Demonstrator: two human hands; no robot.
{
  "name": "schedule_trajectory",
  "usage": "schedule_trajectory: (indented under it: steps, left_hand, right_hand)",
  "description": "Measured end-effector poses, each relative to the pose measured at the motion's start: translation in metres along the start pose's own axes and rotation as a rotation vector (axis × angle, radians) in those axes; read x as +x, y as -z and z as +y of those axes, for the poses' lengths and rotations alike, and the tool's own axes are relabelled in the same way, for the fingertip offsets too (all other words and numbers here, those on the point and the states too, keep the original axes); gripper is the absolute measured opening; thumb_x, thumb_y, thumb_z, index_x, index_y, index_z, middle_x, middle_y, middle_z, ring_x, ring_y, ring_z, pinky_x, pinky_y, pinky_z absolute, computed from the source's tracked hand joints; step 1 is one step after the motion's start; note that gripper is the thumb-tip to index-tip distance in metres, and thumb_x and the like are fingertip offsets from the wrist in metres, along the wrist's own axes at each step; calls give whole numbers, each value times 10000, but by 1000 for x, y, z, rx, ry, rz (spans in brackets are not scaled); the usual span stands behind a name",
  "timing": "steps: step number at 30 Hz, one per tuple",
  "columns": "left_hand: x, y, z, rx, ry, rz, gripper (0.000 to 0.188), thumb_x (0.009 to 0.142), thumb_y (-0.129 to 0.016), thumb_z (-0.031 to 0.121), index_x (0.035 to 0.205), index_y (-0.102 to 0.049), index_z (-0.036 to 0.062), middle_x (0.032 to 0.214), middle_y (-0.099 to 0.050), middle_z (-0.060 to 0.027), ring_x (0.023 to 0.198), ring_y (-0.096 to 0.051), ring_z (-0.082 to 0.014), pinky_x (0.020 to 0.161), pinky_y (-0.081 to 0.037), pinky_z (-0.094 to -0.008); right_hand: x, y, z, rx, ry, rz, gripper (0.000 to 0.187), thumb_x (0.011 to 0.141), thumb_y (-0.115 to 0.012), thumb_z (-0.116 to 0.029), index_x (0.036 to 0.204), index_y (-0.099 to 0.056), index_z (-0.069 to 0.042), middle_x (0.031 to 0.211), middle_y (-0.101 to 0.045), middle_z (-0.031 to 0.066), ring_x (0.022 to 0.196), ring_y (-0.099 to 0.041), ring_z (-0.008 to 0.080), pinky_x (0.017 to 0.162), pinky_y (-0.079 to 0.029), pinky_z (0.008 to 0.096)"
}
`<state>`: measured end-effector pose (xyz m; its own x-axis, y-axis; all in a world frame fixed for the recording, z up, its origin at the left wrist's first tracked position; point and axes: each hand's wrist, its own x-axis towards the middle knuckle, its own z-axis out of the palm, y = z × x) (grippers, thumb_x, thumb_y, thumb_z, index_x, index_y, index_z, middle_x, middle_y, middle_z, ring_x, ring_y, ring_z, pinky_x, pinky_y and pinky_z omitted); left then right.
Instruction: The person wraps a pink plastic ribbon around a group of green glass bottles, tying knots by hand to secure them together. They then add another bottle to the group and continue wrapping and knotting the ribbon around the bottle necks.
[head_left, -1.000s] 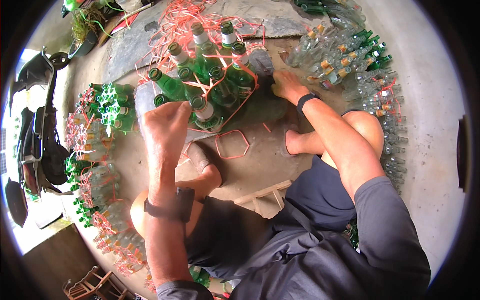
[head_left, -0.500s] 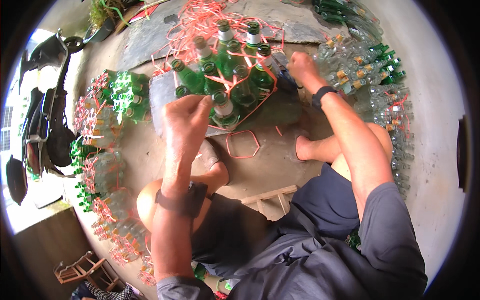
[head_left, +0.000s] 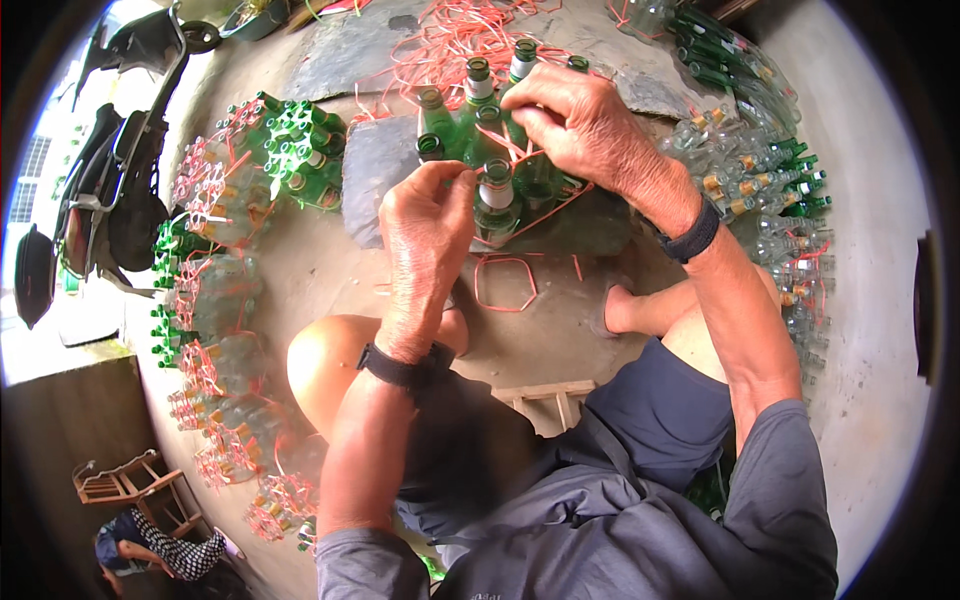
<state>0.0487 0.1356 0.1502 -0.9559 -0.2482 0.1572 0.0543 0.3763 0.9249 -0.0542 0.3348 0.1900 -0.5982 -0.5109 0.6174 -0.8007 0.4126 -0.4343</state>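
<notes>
Nearest you, a low wooden stool (head_left: 548,398) shows between your legs, and just beyond it one loose red strap loop (head_left: 505,282) lies flat on the concrete floor (head_left: 330,280), a short red offcut beside it. Past that stands the cluster of green glass bottles (head_left: 480,150) you are binding, upright at the middle of the scene on a grey slab; I count about eight necks, though your hands hide some. Your left hand (head_left: 425,225) has its fingers curled narrow, pinching at the neck of the nearest bottle (head_left: 496,200), while your right hand (head_left: 585,125) is closed on the red strap (head_left: 520,150) over the cluster's far right side. Keep the strap low under the shoulders of the bottles and pull it evenly, steadying the near bottle so the cluster does not splay; my judgement is that a slack turn would let the outer bottles tip. To the left, finished bundles (head_left: 225,300) curve in a row from near to far, about nine, with clear and green ones mixed. To the right, more bottles (head_left: 770,170) lie stacked, too many to count. Farthest off, a tangle of red straps (head_left: 450,50) sprawls on the ground.
</notes>
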Motion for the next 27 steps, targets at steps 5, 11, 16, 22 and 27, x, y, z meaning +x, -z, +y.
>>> schedule_trajectory:
  steps: [5, 11, 16, 22, 27]
  left_hand:
    - [-16, -2, 13, -4, 59, 51, 140, 987, -714, 99, 1027, -761, -26, 796, -701, 12, 706, -566, -31, 609, -461, -224]
    - [-17, -1, 10, -145, 99, 95, 179, 970, -687, 127, 987, -745, -42, 692, -686, -48, 616, -591, -74, 561, -485, -277]
    - [-18, 0, 14, -226, 252, 15, 211, 996, -692, 137, 1041, -733, -66, 854, -689, 4, 759, -570, -46, 661, -465, -226]
    - [-17, 0, 1, -226, 269, 33, 204, 988, -697, 131, 1043, -733, -63, 860, -687, 6, 754, -558, -40, 641, -442, -220]
    - [-13, -9, -11, -238, 285, 62, 227, 957, -700, 133, 1032, -750, -76, 809, -708, -39, 708, -594, -73, 627, -483, -262]
  right_hand:
    - [3, -6, -7, -21, 46, -187, 116, 856, -672, -92, 957, -722, -67, 916, -711, 116, 864, -705, 336, 775, -574, 442]
    - [30, 17, -3, -51, 220, -365, 159, 851, -709, -28, 1010, -699, -25, 925, -693, 136, 870, -688, 354, 769, -549, 428]
    - [61, 39, 0, 3, 200, -561, 95, 833, -650, -40, 920, -688, -30, 805, -675, 169, 805, -684, 369, 708, -530, 441]
    - [100, 37, -23, -79, 178, -904, 88, 805, -658, -15, 886, -684, 9, 776, -662, 178, 725, -657, 320, 660, -503, 410]
    - [90, 3, -25, 71, 84, -960, 99, 796, -627, 3, 876, -683, 17, 766, -664, 189, 711, -660, 299, 667, -510, 408]
